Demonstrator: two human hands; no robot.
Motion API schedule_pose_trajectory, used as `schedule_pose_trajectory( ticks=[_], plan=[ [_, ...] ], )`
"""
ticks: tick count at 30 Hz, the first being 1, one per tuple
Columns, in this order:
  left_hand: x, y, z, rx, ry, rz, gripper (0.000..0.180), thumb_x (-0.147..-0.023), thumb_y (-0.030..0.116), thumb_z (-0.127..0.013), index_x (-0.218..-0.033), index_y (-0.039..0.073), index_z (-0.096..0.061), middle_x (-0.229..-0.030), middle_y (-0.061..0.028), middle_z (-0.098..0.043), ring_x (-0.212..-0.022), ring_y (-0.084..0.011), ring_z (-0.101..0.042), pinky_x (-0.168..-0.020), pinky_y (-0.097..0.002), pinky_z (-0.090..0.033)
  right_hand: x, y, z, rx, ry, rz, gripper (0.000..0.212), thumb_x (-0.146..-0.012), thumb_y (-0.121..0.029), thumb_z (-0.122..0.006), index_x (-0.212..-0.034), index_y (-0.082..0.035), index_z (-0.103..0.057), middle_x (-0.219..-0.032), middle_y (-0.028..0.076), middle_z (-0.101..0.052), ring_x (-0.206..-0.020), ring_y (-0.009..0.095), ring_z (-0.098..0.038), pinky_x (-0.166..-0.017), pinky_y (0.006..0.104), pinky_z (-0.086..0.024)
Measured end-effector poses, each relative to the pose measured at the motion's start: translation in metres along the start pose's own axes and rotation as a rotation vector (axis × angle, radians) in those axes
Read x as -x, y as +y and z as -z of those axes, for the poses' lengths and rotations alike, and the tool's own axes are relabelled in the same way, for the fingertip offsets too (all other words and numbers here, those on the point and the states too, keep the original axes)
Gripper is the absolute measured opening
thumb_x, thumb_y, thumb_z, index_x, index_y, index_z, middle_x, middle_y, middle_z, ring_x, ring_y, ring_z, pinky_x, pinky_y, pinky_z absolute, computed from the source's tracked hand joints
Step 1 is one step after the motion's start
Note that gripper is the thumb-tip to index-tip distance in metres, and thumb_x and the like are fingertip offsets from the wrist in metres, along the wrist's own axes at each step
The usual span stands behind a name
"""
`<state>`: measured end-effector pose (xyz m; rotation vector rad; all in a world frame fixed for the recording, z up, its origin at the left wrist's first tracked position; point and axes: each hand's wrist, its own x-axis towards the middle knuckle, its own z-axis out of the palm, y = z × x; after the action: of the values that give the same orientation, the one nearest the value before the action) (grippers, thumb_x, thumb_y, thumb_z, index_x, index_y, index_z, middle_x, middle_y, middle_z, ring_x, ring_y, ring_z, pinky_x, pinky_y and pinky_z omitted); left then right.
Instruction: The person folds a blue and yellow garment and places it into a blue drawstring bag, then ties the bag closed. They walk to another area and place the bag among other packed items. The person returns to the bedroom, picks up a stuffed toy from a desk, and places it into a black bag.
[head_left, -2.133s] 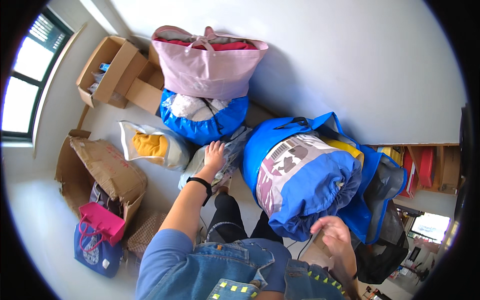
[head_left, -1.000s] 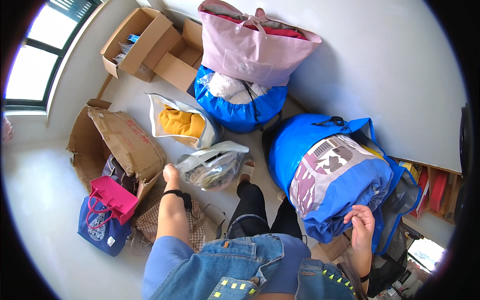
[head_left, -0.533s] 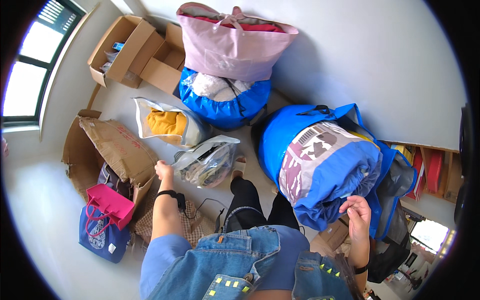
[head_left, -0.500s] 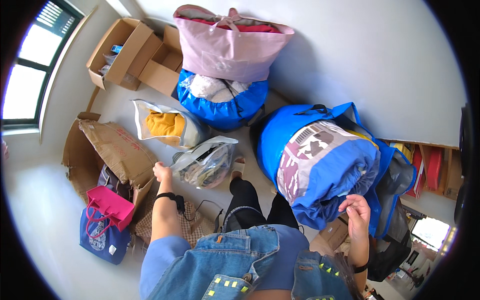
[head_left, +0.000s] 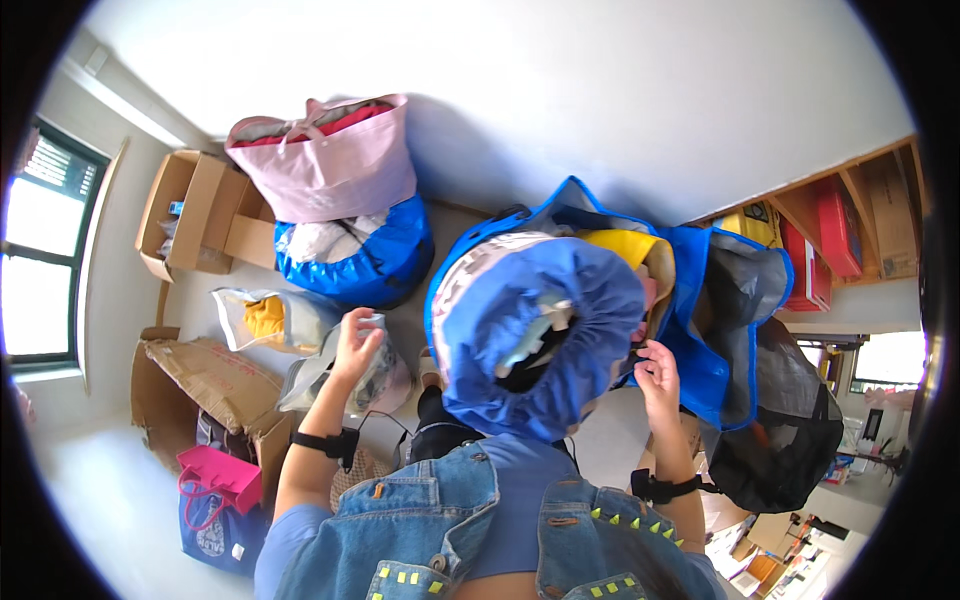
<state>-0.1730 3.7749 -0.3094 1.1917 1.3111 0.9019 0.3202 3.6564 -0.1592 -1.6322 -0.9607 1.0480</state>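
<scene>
– Where are the hands?
– The left hand [head_left: 355, 348], fingers loosely spread, overlaps the clear plastic bag [head_left: 382, 380]. The right hand [head_left: 657, 378], fingertips bunched, is beside the blue cloth bag [head_left: 590, 300]; whether it pinches anything, I can't tell.
– Is that bag closed?
– Stuffed round between both hands, yes, but its puckered mouth gapes.
– Beyond?
– Shiny blue sack [head_left: 375, 258], soft pink tote [head_left: 330, 178], stiff cardboard boxes [head_left: 205, 208].

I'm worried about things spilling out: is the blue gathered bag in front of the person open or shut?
Open: the blue gathered bag has a gap in its puckered top, showing pale contents inside.
</scene>
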Motion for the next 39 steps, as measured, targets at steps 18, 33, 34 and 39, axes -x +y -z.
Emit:
schedule_pose_trajectory(
  ticks=[18, 33, 34, 39],
  plan=[
    [0.098, 0.070, -0.180, -0.457, 0.047, 0.754, 0.039, -0.080, 0.029, -0.060, -0.107, 0.000, -0.060, -0.084, -0.0149, -0.067, -0.057, -0.0241, -0.064, -0.044, -0.0358, -0.053, -0.048, 0.121, 0.010, 0.041, -0.736, -1.043, 0.078, -0.067, -0.044, -0.075, -0.125, -0.001, -0.046, -0.114, 0.021, -0.055, -0.092, 0.035, -0.060, -0.069, 0.0500, -0.053],
    [0.097, 0.078, -0.175, -0.398, 0.155, 0.500, 0.050, -0.080, 0.000, -0.045, -0.130, 0.007, -0.048, -0.116, -0.0110, -0.058, -0.102, -0.0206, -0.055, -0.086, -0.0303, -0.044, -0.017, 0.139, -0.011, -0.139, -0.275, -0.820, 0.028, -0.071, -0.008, -0.059, -0.093, 0.010, -0.058, -0.080, 0.016, -0.062, -0.073, 0.027, -0.065, -0.050, 0.0399, -0.055],
    [0.098, 0.078, -0.172, -0.352, 0.143, 0.518, 0.050, -0.079, -0.001, -0.045, -0.129, 0.006, -0.048, -0.117, -0.0106, -0.058, -0.105, -0.0205, -0.054, -0.090, -0.0303, -0.042, -0.016, 0.135, -0.010, -0.050, -0.302, -0.782, 0.026, -0.072, -0.008, -0.058, -0.089, 0.011, -0.059, -0.076, 0.017, -0.061, -0.072, 0.027, -0.065, -0.049, 0.0394, -0.054],
    [0.100, 0.085, -0.154, 0.069, 0.128, 0.467, 0.051, -0.076, -0.007, -0.043, -0.126, 0.002, -0.050, -0.117, -0.0060, -0.056, -0.108, -0.0194, -0.052, -0.093, -0.0303, -0.041, -0.030, 0.106, 0.000, 0.424, -0.498, -0.420, 0.028, -0.071, -0.016, -0.054, -0.077, 0.010, -0.060, -0.069, 0.028, -0.060, -0.074, 0.041, -0.063, -0.061, 0.0460, -0.049]
  ],
)
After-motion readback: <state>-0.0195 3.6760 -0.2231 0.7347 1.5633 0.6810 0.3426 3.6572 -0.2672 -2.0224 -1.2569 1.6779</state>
